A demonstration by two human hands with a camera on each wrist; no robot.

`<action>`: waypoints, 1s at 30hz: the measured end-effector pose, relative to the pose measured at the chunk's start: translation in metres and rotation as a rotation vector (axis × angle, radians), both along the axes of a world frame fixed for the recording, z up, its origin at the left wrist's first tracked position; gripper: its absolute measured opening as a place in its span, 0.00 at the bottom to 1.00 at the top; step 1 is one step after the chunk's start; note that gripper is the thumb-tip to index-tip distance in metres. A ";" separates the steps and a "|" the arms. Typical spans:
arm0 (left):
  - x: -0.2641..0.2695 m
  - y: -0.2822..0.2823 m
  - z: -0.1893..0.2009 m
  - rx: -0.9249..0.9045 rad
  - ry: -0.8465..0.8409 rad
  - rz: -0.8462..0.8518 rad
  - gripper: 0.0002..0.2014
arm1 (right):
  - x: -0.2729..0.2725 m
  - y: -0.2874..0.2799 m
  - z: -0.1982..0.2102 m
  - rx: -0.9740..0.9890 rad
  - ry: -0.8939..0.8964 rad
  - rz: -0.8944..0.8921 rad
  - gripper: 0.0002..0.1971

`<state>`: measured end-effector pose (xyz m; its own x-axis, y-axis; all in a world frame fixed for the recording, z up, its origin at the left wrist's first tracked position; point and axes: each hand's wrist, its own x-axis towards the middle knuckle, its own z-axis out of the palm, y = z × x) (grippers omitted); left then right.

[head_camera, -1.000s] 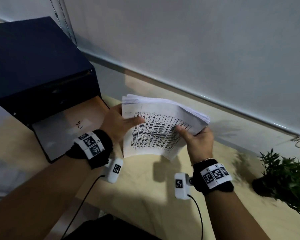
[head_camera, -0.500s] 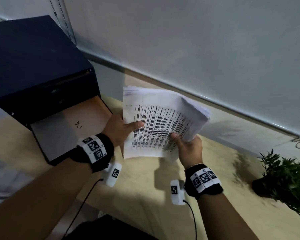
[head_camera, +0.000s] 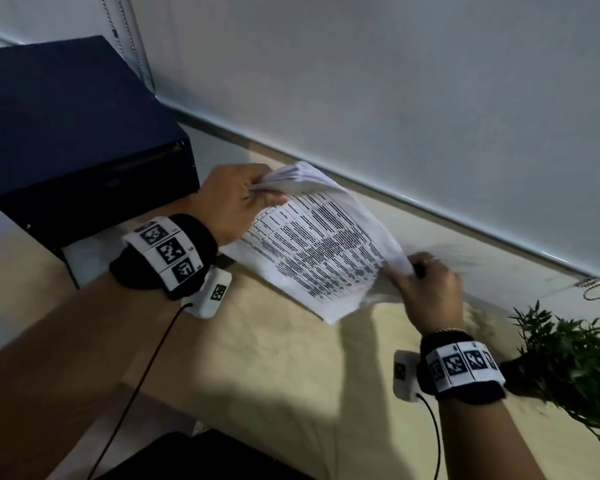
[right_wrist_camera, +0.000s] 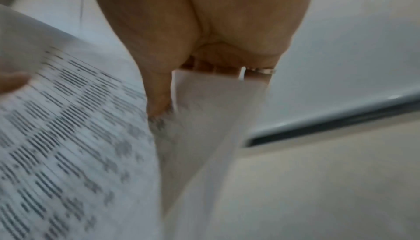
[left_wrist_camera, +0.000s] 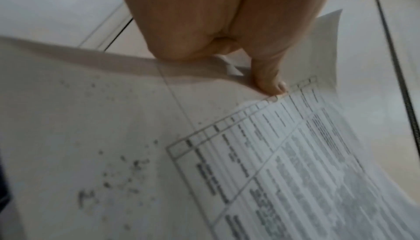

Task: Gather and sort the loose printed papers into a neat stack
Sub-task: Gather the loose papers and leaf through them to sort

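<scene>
Left hand [head_camera: 231, 202] pinches the top corner of the white printed paper sheaf [head_camera: 321, 244]; right hand [head_camera: 426, 289] pinches its opposite corner (blurred). Sheaf hangs between them over the beige tabletop [head_camera: 291, 368]. Dark blue box [head_camera: 66, 133] just left of left hand; green plant [head_camera: 575, 358] right of right wrist.

We read no text anywhere: the printed table on the papers [head_camera: 321, 252] is too blurred, and the wristbands [head_camera: 168, 251] carry only black-and-white square marker codes, tiny digits beside them unreadable.
</scene>
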<state>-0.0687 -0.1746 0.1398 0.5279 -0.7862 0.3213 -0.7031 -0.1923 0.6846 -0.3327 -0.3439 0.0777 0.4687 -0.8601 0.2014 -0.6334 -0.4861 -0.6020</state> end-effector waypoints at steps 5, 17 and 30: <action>0.004 0.008 -0.042 -0.107 0.351 0.144 0.04 | -0.017 -0.003 -0.027 0.534 -0.802 -0.201 0.18; -0.032 0.030 -0.151 -0.005 0.574 0.270 0.12 | -0.011 0.037 -0.069 0.459 -0.493 -0.164 0.11; -0.026 0.027 -0.161 0.031 0.708 0.322 0.11 | -0.001 0.034 -0.093 0.473 -0.247 -0.269 0.13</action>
<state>-0.0946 -0.1480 -0.0209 0.8030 -0.5626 -0.1969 -0.0070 -0.3393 0.9407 -0.3332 -0.3102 -0.0153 0.2104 -0.9649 -0.1574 -0.5105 0.0289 -0.8594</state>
